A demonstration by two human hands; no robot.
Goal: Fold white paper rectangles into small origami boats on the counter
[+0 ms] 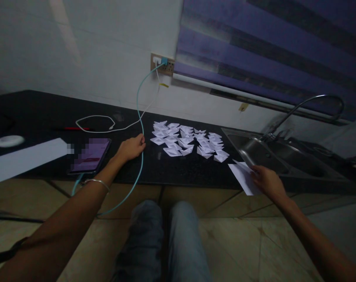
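Observation:
My left hand (131,147) is closed over the dark countertop, its curled fingers at a teal charging cable (139,172) that passes through them. My right hand (267,181) pinches a white sheet of paper (243,177) by its right side, above the counter's front edge near the sink. Part of the sheet sticks up behind the fingers. Between my hands, many small folded white paper boats (186,141) stand close together in rows on the counter.
A phone (91,156) lies left of my left forearm, beside a long white paper strip (28,158) and a white round object (9,141). A white cable (104,130) loops behind. At the right is a steel sink (254,150) with a curved faucet (307,101). Both cables reach the wall outlet (168,68).

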